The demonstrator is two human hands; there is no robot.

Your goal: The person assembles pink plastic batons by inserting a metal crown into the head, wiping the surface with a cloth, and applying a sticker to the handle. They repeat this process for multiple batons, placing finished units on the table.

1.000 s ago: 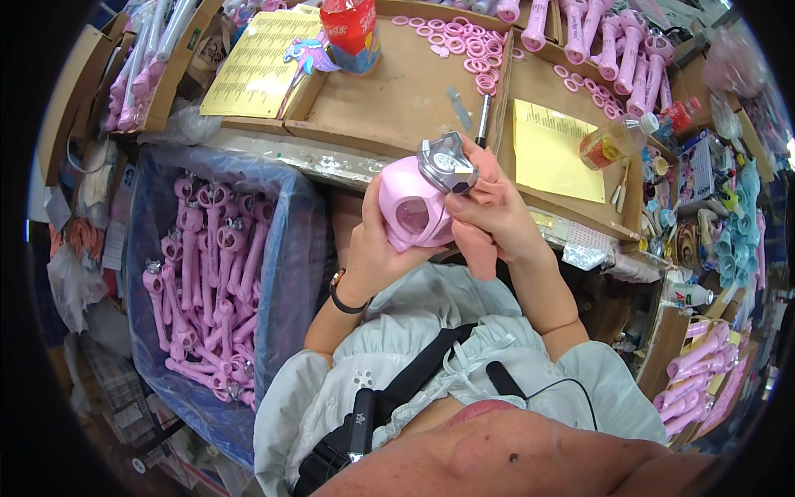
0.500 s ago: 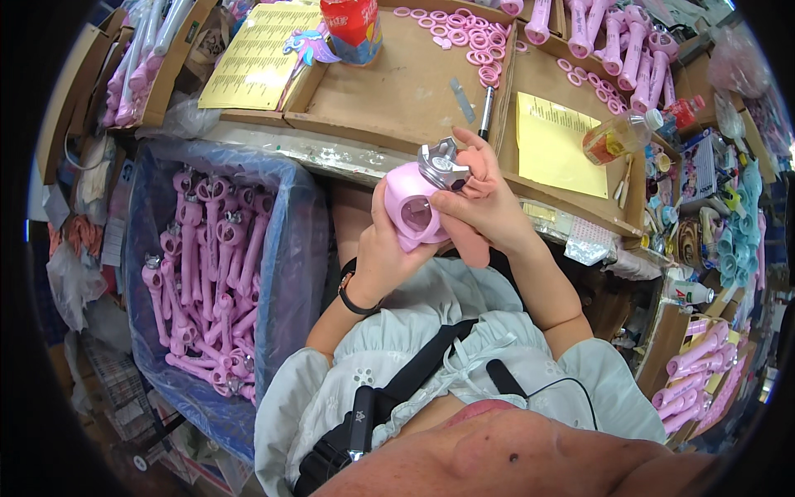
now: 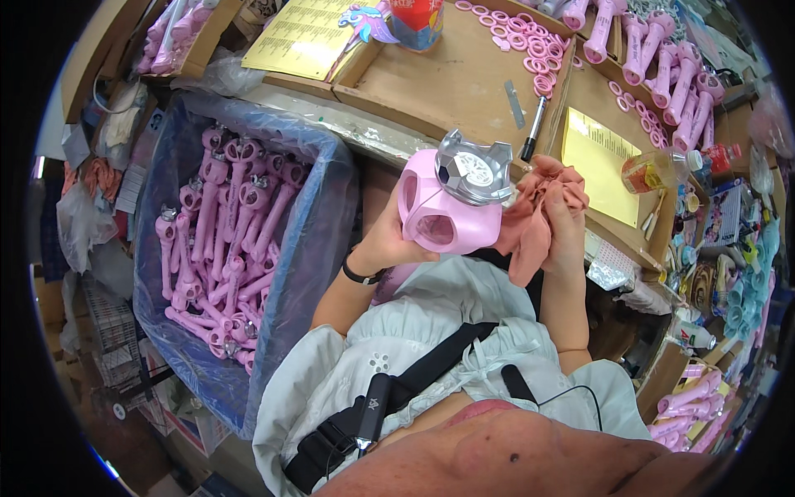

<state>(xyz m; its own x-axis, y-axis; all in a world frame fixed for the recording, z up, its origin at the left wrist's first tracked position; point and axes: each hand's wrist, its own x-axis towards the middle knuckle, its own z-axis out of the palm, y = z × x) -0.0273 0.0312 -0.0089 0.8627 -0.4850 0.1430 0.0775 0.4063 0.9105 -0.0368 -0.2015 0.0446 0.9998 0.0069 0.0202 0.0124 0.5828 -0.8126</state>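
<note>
Silver-topped pink toy, crumpled cloth

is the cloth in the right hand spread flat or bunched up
Bunched up: the peach cloth is gathered in crumpled folds in the right hand, with one end trailing loose.

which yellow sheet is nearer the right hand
The right yellow sheet, beside the white-capped bottle and just beyond the right hand; the left yellow sheet lies farther off.

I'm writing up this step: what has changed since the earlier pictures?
The right hand has let go of the pink piece and moved right, still holding the orange cloth; the piece's silver top now shows more fully. Unchanged: the left hand grips the piece, and pink wands lie in the bin.
</note>
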